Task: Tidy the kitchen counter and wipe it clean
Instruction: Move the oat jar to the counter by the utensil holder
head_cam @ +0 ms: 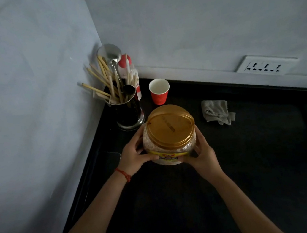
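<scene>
centrally: round clear plastic jar (170,149), gold ribbed lid (170,126), gripped between left hand (134,156) and right hand (202,154), fingers curled round its sides, over black counter (252,162). crumpled grey cloth (217,111) toward back edge; red ridged paper cup (159,91), steel utensil holder (127,110) at back-left corner.

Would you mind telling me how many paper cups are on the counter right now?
1. A red paper cup stands near the back wall, between the utensil holder and the cloth. The jar could hide something behind it.
</scene>
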The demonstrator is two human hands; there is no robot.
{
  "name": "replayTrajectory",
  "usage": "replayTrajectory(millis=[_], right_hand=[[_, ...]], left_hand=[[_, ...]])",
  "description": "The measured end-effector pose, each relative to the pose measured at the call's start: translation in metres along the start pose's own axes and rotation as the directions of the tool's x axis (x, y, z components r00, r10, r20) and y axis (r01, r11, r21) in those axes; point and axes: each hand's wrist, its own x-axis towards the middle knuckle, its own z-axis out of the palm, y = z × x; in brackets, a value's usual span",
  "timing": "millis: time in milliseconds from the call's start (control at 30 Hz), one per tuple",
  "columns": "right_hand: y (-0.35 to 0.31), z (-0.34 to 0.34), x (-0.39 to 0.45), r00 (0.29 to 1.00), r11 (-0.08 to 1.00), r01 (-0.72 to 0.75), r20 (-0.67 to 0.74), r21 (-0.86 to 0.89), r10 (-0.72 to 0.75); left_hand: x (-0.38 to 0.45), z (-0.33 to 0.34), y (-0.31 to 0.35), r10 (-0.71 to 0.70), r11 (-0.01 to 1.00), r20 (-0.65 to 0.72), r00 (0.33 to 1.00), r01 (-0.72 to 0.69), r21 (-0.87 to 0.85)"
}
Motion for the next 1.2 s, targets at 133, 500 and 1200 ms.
replayTrajectory(millis=[133, 500, 1200], right_hand=[[-0.007, 0.002, 0.026, 1.000, 1.000, 0.000, -0.024, -0.026, 0.000], [-0.011, 0.004, 0.077, 0.986, 0.993, 0.028, -0.159, -0.114, -0.047], [-0.023, 0.013, 0.067, 0.965, 0.987, -0.097, -0.253, -0.127, 0.062]], left_hand=[[0.017, 0.002, 0.000, 0.013, 1.000, -0.141, 0.990, -0.015, -0.013], [0.061, 0.011, 0.021, -0.039, 0.991, -0.262, 0.964, 0.003, -0.136], [0.069, 0.016, 0.024, -0.069, 0.998, -0.381, 0.922, 0.064, -0.026]])
